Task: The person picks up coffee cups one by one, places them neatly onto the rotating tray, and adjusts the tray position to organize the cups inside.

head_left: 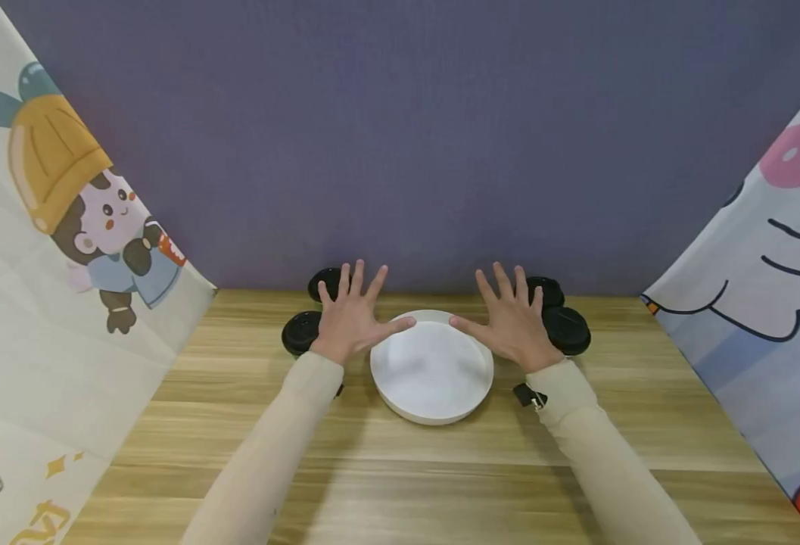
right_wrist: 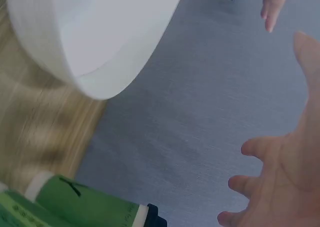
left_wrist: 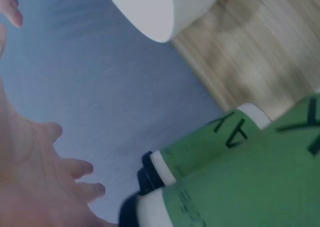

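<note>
Between my two hands, a round white shallow dish (head_left: 432, 371) rests on the table, its inside bare. My left hand (head_left: 353, 318), fingers spread and thumb pointing inward, is held above the table at the dish's left. Beside it stand two paper cups with black lids, a nearer one (head_left: 300, 333) and a farther one (head_left: 325, 284); green sleeves with dark letters (left_wrist: 250, 177) show in the left wrist view. Likewise spread, my right hand (head_left: 512, 324) is at the dish's right, close to two similar cups, one nearer (head_left: 568, 331) and one behind (head_left: 546, 291). Both hands hold nothing.
The wood-grain table (head_left: 434, 484) ends at a grey-blue upright cloth (head_left: 427, 151) just behind the cups. Printed white cloths hang along the left side (head_left: 4, 325) and the right side (head_left: 781, 303).
</note>
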`<action>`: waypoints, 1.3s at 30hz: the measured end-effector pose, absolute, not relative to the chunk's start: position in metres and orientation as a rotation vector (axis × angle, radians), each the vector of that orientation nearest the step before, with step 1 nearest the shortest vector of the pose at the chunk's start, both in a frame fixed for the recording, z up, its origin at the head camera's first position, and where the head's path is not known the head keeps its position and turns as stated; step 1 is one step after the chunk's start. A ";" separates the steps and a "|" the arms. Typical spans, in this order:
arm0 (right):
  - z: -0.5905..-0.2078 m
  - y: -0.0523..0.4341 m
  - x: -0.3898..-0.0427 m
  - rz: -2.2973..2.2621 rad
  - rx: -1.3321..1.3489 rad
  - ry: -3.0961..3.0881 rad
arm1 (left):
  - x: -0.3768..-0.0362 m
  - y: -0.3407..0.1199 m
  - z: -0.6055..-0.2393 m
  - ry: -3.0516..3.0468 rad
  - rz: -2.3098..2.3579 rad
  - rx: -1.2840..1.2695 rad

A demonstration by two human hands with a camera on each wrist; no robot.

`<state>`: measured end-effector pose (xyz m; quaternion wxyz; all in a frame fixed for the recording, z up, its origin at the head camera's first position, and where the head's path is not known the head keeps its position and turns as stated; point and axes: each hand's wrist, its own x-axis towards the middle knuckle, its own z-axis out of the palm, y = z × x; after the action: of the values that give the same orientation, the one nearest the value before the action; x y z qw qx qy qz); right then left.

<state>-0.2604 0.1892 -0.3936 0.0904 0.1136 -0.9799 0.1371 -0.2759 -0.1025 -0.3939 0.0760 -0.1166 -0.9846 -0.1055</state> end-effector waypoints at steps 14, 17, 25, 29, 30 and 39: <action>-0.399 0.183 -0.238 0.570 0.318 -2.831 | -0.249 -0.089 -0.407 -2.738 -0.531 -0.563; -0.396 0.189 -0.230 0.642 0.297 -2.800 | -0.246 -0.091 -0.411 -2.729 -0.613 -0.575; -0.381 0.216 -0.223 0.759 0.272 -2.699 | -0.241 -0.103 -0.420 -2.729 -0.767 -0.498; -0.369 0.235 -0.226 0.790 0.265 -2.685 | -0.243 -0.106 -0.419 -2.752 -0.756 -0.478; -0.368 0.240 -0.226 0.792 0.259 -2.693 | -0.243 -0.107 -0.419 -2.771 -0.747 -0.475; -0.357 0.272 -0.228 0.797 0.255 -2.836 | -0.244 -0.111 -0.423 -2.994 -0.739 -0.402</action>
<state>-0.2278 0.2720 -0.3573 0.0922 0.0858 -0.9551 0.2683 -0.2437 -0.1115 -0.4233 0.0157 -0.1291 -0.9626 -0.2377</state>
